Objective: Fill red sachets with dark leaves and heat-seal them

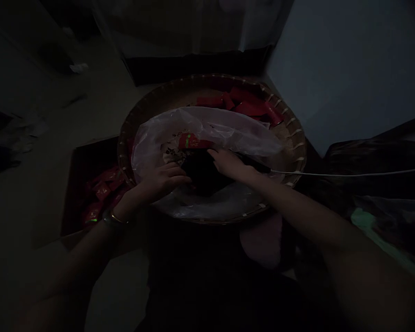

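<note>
The scene is very dark. My left hand (171, 177) reaches in from the left, its fingers stretched toward the left edge of a black corded device (205, 173); whether they touch it is hard to tell. Over the device's upper right side my right hand (228, 162) is closed, fingertips bent down onto it. A white cord (332, 174) runs from its right end. Just behind it lies a red packet (193, 140) with a bright green mark. Dry brown leaf-like bits (171, 152) sit beside it on a clear plastic sheet or bag (152, 133).
A round woven bamboo tray (299, 138) holds all this, with several red packets (245, 103) at its back right. On the floor at left stands a box (71, 193) of more red packets (102, 190). A pale wall or panel (349, 69) rises at right.
</note>
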The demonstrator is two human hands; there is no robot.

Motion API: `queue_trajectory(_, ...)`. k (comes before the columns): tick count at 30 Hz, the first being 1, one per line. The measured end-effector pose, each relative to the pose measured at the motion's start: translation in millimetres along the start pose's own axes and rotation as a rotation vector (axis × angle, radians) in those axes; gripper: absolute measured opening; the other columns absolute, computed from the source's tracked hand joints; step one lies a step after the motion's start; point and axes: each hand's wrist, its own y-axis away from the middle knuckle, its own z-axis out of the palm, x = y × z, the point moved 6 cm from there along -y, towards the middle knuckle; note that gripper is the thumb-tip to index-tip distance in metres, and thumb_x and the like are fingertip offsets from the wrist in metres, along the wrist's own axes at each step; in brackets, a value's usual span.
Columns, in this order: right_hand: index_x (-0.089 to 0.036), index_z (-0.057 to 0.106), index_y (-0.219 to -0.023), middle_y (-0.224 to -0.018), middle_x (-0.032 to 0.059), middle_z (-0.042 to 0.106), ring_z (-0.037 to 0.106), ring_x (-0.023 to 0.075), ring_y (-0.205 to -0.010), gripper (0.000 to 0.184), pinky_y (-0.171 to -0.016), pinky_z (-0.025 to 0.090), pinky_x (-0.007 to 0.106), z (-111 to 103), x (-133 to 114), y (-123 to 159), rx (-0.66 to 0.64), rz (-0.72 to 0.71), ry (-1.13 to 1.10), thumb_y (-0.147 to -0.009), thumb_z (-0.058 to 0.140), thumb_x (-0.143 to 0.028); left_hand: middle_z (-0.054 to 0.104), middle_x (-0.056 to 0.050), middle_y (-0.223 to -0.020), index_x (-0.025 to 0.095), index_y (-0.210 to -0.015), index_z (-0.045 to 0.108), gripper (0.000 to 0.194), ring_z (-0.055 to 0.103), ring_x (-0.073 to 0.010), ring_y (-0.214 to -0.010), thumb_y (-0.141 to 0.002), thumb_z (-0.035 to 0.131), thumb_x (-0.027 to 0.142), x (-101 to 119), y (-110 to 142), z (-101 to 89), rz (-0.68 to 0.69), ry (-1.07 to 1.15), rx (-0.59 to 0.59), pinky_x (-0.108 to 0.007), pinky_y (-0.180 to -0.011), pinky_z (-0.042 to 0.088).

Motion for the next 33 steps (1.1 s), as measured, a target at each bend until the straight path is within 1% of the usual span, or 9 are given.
queue_trajectory(2, -0.010, 0.047, -0.131, -0.126, 0.0208, 0.055, 0.059, 0.0275, -0.105, 0.043, -0.088, 0.046, 0.037, 5, 4, -12, -0.092, 0.044, 0.045, -0.088, 0.045, -0.011, 0.066, -0.010, -0.098, 0.017, -0.111, 0.062, 0.029, 0.059, -0.0172, -0.091, -0.095, 0.038, 0.013, -2, -1, 2.3, 0.019, 0.000, 0.028, -0.030, -0.077, 0.049)
queue_trajectory(5, -0.011, 0.058, -0.117, -0.115, 0.0188, 0.062, 0.062, 0.0259, -0.101, 0.031, -0.084, 0.046, 0.032, 10, 6, -24, -0.209, 0.037, 0.052, -0.090, 0.043, -0.011, 0.066, -0.010, -0.098, 0.017, -0.113, 0.059, 0.028, 0.059, -0.0162, -0.089, -0.095, 0.038, 0.013, -8, -1, 4.7, 0.029, 0.002, 0.071, -0.029, -0.077, 0.050)
queue_trajectory(8, -0.011, 0.065, -0.104, -0.109, 0.0156, 0.066, 0.063, 0.0240, -0.100, 0.027, -0.082, 0.046, 0.028, 6, 3, -28, -0.184, -0.016, 0.037, -0.088, 0.044, -0.007, 0.065, -0.009, -0.095, 0.017, -0.112, 0.059, 0.027, 0.060, -0.0158, -0.087, -0.095, 0.039, 0.014, -12, 0, 5.1, 0.016, 0.003, 0.092, -0.029, -0.075, 0.050)
queue_trajectory(13, -0.013, 0.069, -0.099, -0.107, 0.0120, 0.065, 0.061, 0.0221, -0.100, 0.022, -0.083, 0.044, 0.027, 0, -7, -23, -0.153, -0.151, 0.012, -0.080, 0.058, -0.008, 0.065, -0.009, -0.097, 0.017, -0.111, 0.060, 0.026, 0.060, -0.0161, -0.088, -0.095, 0.039, 0.015, -8, -2, -0.3, -0.002, 0.003, 0.083, -0.030, -0.076, 0.050)
queue_trajectory(17, -0.015, 0.070, -0.095, -0.100, 0.0075, 0.065, 0.061, 0.0179, -0.093, 0.020, -0.082, 0.043, 0.025, -5, -15, -12, -0.163, -0.272, -0.115, -0.077, 0.061, -0.009, 0.066, -0.009, -0.100, 0.017, -0.110, 0.060, 0.026, 0.060, -0.0160, -0.091, -0.095, 0.038, 0.015, -2, -1, -6.9, -0.024, 0.005, 0.061, -0.030, -0.079, 0.051)
queue_trajectory(22, -0.015, 0.064, -0.111, -0.110, 0.0101, 0.061, 0.058, 0.0200, -0.099, 0.036, -0.087, 0.044, 0.029, -9, -9, 10, -0.120, -0.248, -0.198, -0.076, 0.063, -0.009, 0.066, -0.010, -0.099, 0.017, -0.110, 0.060, 0.025, 0.061, -0.0166, -0.091, -0.094, 0.041, 0.015, -3, 2, -9.2, -0.059, 0.005, 0.053, -0.030, -0.079, 0.052)
queue_trajectory(27, -0.016, 0.049, -0.132, -0.120, 0.0124, 0.055, 0.054, 0.0236, -0.109, 0.064, -0.091, 0.044, 0.034, 10, -4, 32, -0.186, -0.197, -0.153, -0.071, 0.067, -0.005, 0.066, -0.010, -0.100, 0.017, -0.111, 0.060, 0.026, 0.061, -0.0164, -0.092, -0.094, 0.041, 0.015, -3, 0, -10.0, -0.057, 0.012, 0.063, -0.031, -0.080, 0.052)
queue_trajectory(29, -0.016, 0.049, -0.132, -0.118, 0.0123, 0.056, 0.055, 0.0233, -0.109, 0.063, -0.091, 0.044, 0.034, 15, -4, 36, -0.184, -0.175, -0.153, -0.072, 0.066, -0.005, 0.066, -0.010, -0.099, 0.016, -0.110, 0.061, 0.026, 0.061, -0.0162, -0.091, -0.095, 0.040, 0.016, -1, -2, -12.7, -0.065, 0.016, 0.064, -0.031, -0.080, 0.051)
queue_trajectory(33, -0.015, 0.057, -0.122, -0.112, 0.0112, 0.058, 0.057, 0.0222, -0.102, 0.046, -0.088, 0.045, 0.034, 15, -8, 33, -0.146, -0.153, -0.157, -0.077, 0.066, -0.010, 0.067, -0.009, -0.096, 0.016, -0.105, 0.064, 0.026, 0.061, -0.0158, -0.087, -0.096, 0.040, 0.019, 4, -8, -15.8, -0.065, 0.040, 0.011, -0.028, -0.077, 0.050)
